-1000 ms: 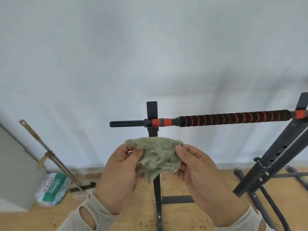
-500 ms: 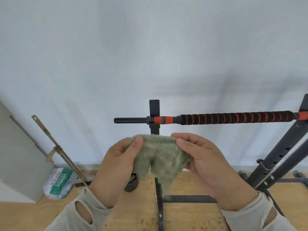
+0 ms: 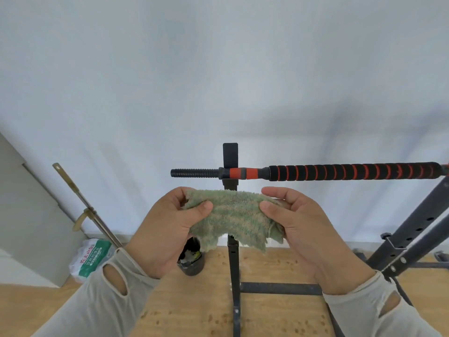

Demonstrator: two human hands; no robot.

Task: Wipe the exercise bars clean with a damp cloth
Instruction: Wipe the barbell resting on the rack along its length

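Observation:
A green fuzzy cloth [image 3: 233,212] is stretched between my two hands just below the bar. My left hand [image 3: 170,224] pinches its left end between thumb and fingers, and my right hand [image 3: 298,222] pinches its right end. The exercise bar [image 3: 340,171] runs level from a bare black threaded tip on the left, through an orange collar, to a black foam grip with orange rings on the right. It rests on a black upright post [image 3: 230,161] that passes behind the cloth. The cloth hangs a short way under the bar and is apart from it.
A black slanted rack frame [image 3: 413,229] stands at the right. A dark round pot [image 3: 192,261] sits on the wooden floor beside the post's base. A brass-coloured rod [image 3: 85,205] leans on the wall at the left, above a green and white bag [image 3: 92,259].
My hands have moved apart and spread the bunched cloth wide. The view has shifted, so the bar sits lower and closer above the cloth.

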